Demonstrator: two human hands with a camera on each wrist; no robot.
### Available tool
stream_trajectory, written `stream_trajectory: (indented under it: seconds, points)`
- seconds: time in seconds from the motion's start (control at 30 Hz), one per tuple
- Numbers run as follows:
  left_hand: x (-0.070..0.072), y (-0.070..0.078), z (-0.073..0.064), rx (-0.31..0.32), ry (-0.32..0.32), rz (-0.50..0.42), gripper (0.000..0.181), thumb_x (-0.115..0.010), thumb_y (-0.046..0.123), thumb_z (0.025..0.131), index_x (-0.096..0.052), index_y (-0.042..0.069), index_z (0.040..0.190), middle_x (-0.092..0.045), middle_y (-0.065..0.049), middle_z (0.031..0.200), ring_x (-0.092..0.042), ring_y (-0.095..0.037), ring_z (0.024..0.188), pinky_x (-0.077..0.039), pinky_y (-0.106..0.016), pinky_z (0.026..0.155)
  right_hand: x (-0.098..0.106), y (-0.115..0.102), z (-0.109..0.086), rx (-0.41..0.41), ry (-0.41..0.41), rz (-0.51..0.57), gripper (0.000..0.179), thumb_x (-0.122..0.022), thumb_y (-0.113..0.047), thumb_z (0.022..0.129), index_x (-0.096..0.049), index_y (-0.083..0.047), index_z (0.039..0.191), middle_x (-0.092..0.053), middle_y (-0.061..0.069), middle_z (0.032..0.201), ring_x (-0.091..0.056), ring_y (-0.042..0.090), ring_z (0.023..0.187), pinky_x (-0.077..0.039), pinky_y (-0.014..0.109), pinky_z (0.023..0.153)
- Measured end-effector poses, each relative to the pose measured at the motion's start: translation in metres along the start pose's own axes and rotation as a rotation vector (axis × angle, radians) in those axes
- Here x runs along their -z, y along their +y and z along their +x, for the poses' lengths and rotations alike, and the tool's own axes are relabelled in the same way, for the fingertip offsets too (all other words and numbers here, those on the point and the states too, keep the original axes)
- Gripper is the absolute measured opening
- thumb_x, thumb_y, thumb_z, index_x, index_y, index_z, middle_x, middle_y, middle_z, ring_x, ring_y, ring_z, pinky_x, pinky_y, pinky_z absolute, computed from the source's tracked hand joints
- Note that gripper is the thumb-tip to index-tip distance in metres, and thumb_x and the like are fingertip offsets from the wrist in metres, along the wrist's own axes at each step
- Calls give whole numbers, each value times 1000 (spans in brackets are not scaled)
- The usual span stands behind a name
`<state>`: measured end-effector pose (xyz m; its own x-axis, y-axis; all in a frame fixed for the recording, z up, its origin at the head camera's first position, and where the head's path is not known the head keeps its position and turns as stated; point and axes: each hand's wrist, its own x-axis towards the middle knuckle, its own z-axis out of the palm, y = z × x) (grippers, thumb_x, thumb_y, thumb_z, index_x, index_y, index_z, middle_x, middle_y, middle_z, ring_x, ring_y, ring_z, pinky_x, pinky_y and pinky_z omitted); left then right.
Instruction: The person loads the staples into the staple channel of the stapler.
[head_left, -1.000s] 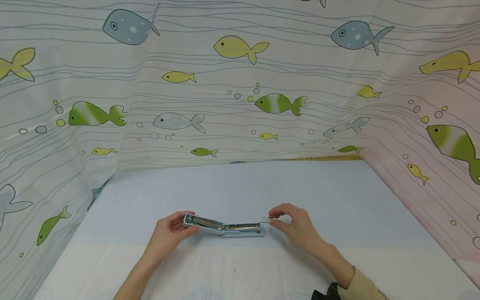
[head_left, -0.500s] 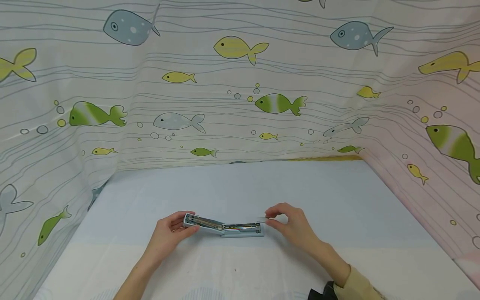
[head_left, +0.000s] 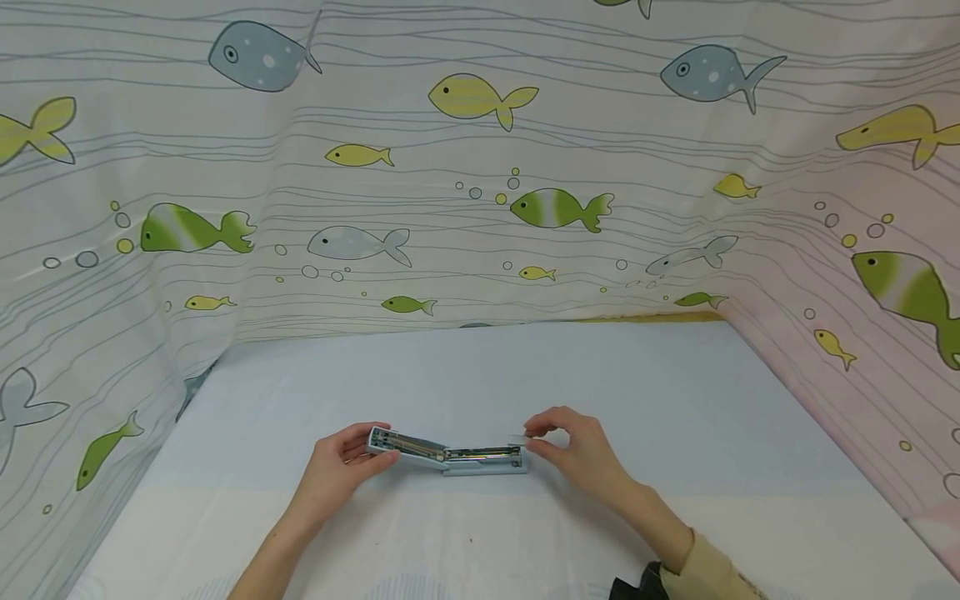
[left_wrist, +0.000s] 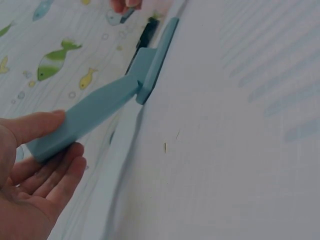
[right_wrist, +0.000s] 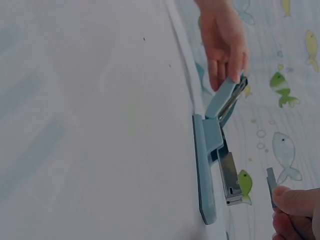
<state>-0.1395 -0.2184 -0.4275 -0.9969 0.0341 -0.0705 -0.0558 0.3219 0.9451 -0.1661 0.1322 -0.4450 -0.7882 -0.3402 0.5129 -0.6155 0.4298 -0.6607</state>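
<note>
A light-blue stapler [head_left: 486, 469] lies on the table, unfolded with its top cover swung far back to the left. My left hand [head_left: 341, 465] grips the end of that cover [left_wrist: 95, 117], thumb on one side and fingers on the other. The metal magazine [right_wrist: 228, 175] is exposed over the base. Between thumb and fingertips, my right hand [head_left: 585, 454] pinches a short grey strip of staples [right_wrist: 271, 181]. In the head view the strip is just above the magazine's right end; the right wrist view shows a gap between them.
A pale cloth covers the table [head_left: 465, 375]. Small dark specks [left_wrist: 165, 147] lie on it, nearer the person than the stapler. A fish-print curtain [head_left: 450, 192] stands behind and along both sides.
My right hand has moved a little to the left with the strip of staples, bringing it over the magazine's right end. The left hand and the stapler have stayed put.
</note>
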Motion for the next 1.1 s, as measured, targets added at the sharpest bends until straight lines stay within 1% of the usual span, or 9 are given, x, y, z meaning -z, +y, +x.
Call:
stream_trajectory:
  seconds: [0.13,0.4,0.63,0.83,1.1]
  points:
    - [0,0,0,5,2,5,51,-83,21,83,-64,5,128,-70,-13,121,-70,-11,101,-56,-18,84,-2,-1,0,0,-13,9,24,-82,-2,80,-72,-7,101,-74,-4,97,-69,11,88,-59,40,78]
    - [1,0,0,11,5,11,52,-83,22,83,-63,5,128,-70,-12,121,-70,-10,101,-55,-17,84,-6,-5,1,-39,-39,20,22,-81,-3,82,-72,-7,102,-73,-5,97,-69,12,89,-58,41,80]
    - [1,0,1,6,5,12,52,-83,21,83,-64,5,128,-70,-13,121,-70,-10,100,-56,-18,84,-8,-6,2,-26,-38,24,22,-81,-4,82,-72,-9,102,-73,-5,97,-70,12,89,-58,40,79]
    - [1,0,1,6,4,5,52,-83,20,83,-63,4,128,-70,-13,120,-70,-10,100,-56,-18,84,-10,-9,3,-33,-52,24,22,-80,-4,83,-72,-7,103,-73,-3,98,-70,12,90,-58,41,81]
    - [1,1,0,7,6,9,52,-83,20,83,-63,3,128,-70,-14,120,-69,-9,99,-56,-18,84,-13,-9,4,-21,-45,32,22,-81,-5,82,-72,-10,101,-73,-4,97,-70,11,89,-58,41,80]
